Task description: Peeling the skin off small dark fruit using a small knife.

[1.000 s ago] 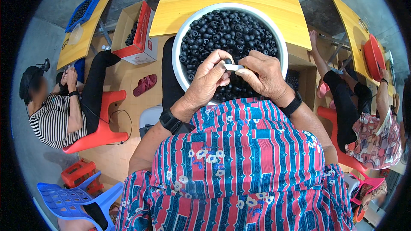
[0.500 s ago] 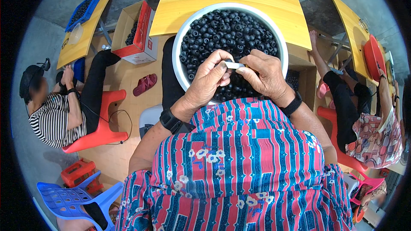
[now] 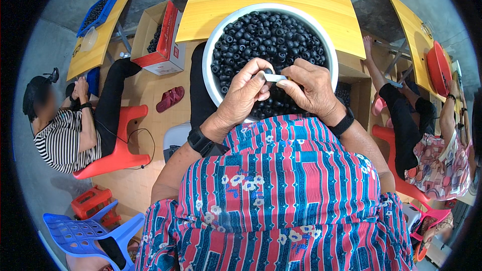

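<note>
Knife point(image 3: 275, 78), flat and pale-bladed, sits gripped in the right hand point(image 3: 312, 88); the left hand point(image 3: 244, 92) pinches a rounded black piece point(image 3: 268, 71).

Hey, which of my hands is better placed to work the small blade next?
Probably your right hand: it grips the small blade, which points left. Your left hand seems better placed to steady the dark piece it holds over the pale bowl.
</note>
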A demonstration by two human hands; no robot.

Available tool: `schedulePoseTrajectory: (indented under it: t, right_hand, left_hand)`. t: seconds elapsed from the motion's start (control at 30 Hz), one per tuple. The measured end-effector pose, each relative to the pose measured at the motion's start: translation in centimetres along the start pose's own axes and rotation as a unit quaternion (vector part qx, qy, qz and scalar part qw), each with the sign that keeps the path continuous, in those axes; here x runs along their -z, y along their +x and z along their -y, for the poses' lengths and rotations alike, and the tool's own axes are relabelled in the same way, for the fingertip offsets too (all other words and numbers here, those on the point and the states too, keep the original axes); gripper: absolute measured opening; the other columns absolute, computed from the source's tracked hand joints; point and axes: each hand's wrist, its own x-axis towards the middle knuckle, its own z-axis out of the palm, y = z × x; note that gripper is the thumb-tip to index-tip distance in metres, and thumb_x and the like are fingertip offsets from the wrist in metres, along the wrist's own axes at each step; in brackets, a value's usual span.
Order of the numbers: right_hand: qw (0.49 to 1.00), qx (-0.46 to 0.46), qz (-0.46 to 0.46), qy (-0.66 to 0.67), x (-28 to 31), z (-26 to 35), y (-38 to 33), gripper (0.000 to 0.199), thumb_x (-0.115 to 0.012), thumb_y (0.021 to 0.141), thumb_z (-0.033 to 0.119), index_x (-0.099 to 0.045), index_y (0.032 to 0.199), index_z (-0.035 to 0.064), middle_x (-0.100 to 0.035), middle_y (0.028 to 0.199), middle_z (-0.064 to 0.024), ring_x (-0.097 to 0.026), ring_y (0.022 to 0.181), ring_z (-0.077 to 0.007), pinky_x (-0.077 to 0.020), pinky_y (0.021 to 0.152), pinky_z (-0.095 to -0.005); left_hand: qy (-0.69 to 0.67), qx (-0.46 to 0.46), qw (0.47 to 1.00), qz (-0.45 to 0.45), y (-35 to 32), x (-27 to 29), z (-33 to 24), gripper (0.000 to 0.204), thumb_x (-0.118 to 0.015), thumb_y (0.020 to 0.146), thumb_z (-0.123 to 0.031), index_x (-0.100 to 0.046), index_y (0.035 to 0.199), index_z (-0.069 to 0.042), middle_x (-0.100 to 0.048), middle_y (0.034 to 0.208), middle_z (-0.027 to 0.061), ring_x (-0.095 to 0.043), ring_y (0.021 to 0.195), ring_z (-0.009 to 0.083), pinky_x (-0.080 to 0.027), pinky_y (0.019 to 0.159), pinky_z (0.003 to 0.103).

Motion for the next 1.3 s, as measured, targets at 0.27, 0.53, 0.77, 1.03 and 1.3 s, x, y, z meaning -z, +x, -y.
schedulePoseTrajectory:
  t: [0.27,0.53,0.77,1.03,1.3]
  right_hand:
    - [1.000,-0.001,-0.004,0.004,-0.1,-0.1,0.0,0.021,-0.072,0.080,0.027,-0.065,0.081,0.0076,-0.055,0.070,-0.0092,-0.060,0.064,-0.0297,-0.0475,0.055,-0.0388]
    - [1.000,-0.006,0.003,0.012,0.1,0.0,0.2,0.020,-0.072,0.080,0.026,-0.066,0.083,0.0075,-0.057,0.071,-0.0093,-0.061,0.065,-0.0302,-0.0483,0.056,-0.0393]
    - [0.998,-0.044,-0.041,0.005,-0.5,-0.7,0.4,0.017,-0.071,0.083,0.022,-0.065,0.080,0.0054,-0.059,0.072,-0.0110,-0.061,0.068,-0.0316,-0.0491,0.059,-0.0395]
    - [0.990,-0.032,-0.034,0.130,0.4,-0.1,0.6,0.028,-0.071,0.083,0.022,-0.068,0.107,0.0064,-0.065,0.081,-0.0120,-0.065,0.074,-0.0296,-0.0516,0.067,-0.0364]
    - [0.998,0.051,0.006,0.034,0.1,0.1,0.3,0.052,-0.075,0.077,0.032,-0.063,0.127,0.0213,-0.054,0.066,-0.0052,-0.059,0.059,-0.0235,-0.0482,0.053,-0.0345]
  left_hand:
    - [-0.003,-0.003,1.000,0.005,0.0,0.1,0.0,0.025,-0.048,0.103,-0.030,-0.049,0.112,-0.007,-0.044,0.090,-0.0022,-0.037,0.074,0.0042,-0.034,0.062,0.019]
    - [0.009,-0.001,1.000,-0.001,0.0,0.0,-0.1,0.023,-0.047,0.103,-0.027,-0.048,0.112,-0.007,-0.043,0.089,-0.0028,-0.036,0.074,0.0040,-0.034,0.062,0.019]
    - [0.011,0.000,1.000,-0.005,0.1,-0.1,0.1,0.023,-0.047,0.103,-0.028,-0.048,0.111,-0.007,-0.042,0.088,-0.0026,-0.036,0.074,0.0045,-0.034,0.062,0.019]
    - [-0.016,0.011,1.000,-0.002,0.2,0.3,0.5,0.027,-0.048,0.103,-0.030,-0.050,0.116,-0.006,-0.049,0.091,-0.0010,-0.042,0.074,0.0046,-0.036,0.062,0.019]
    - [-0.011,0.041,0.999,-0.027,0.1,0.6,0.5,0.031,-0.048,0.102,-0.032,-0.049,0.120,-0.007,-0.057,0.108,0.0034,-0.059,0.094,0.0093,-0.049,0.076,0.022]
